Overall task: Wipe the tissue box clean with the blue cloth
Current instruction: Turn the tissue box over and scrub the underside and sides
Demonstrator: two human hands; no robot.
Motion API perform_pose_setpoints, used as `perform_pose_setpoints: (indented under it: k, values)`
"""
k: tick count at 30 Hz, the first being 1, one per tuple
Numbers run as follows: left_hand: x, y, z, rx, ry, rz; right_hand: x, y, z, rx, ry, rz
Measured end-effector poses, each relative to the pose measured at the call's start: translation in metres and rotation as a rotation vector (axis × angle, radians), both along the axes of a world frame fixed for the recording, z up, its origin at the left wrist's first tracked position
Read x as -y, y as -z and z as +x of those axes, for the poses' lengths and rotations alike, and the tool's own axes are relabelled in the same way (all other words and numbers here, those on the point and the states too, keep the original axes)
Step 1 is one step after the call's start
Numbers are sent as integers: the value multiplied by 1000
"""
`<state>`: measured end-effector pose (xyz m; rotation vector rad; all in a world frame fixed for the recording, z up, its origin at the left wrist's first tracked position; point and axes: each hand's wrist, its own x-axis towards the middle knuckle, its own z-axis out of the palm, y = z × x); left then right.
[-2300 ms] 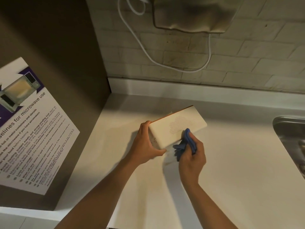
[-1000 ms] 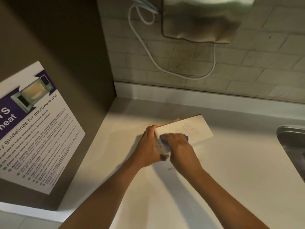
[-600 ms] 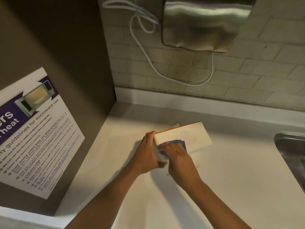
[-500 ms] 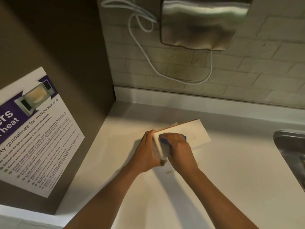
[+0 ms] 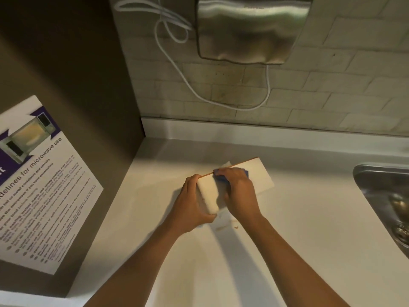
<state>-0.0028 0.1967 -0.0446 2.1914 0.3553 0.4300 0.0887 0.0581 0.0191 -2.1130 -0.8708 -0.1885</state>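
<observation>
Centrally, in the head view, a pale tissue box (image 5: 257,177) lies on a white countertop (image 5: 298,229), set at an angle with its near end toward the lower left and its far end pointing toward the sink. A thin orange edge runs along the box's far upper side, and a corner of white tissue shows just behind that edge. The left hand (image 5: 190,204) is wrapped around the near end of the box, fingers over the far side and thumb under the near corner, grasping it firmly. The right hand (image 5: 239,191) lies palm-down across the box's top face, pressing a blue cloth (image 5: 221,178) against it; only small parts of the cloth show, at the fingertips and beside the knuckles. The right hand's fingers are curled down over the cloth, holding it. Both bare forearms enter from the bottom edge. A few small brownish marks sit on the countertop just below the hands. At the right edge lies part of a steel sink (image 5: 380,191). On the brick-tiled wall hangs a brushed metal dispenser (image 5: 252,29), with a white cable (image 5: 177,69) looping beside and beneath it. At left, a dark panel carries a notice (image 5: 44,185) on microwave use.
</observation>
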Motion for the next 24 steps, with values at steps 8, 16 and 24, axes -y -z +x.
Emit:
perform_pose_setpoints:
  k: [8, 16, 24]
  values:
    - [-3, -3, 4, -47, 65, -165, 2, 7, -50, -84, -225, 129]
    - [-4, 0, 1, -67, 35, -40, 41, -16, -8, -488, 161, 436]
    - [1, -5, -1, -52, 40, -3, 41, 1, 31, -213, 312, 105]
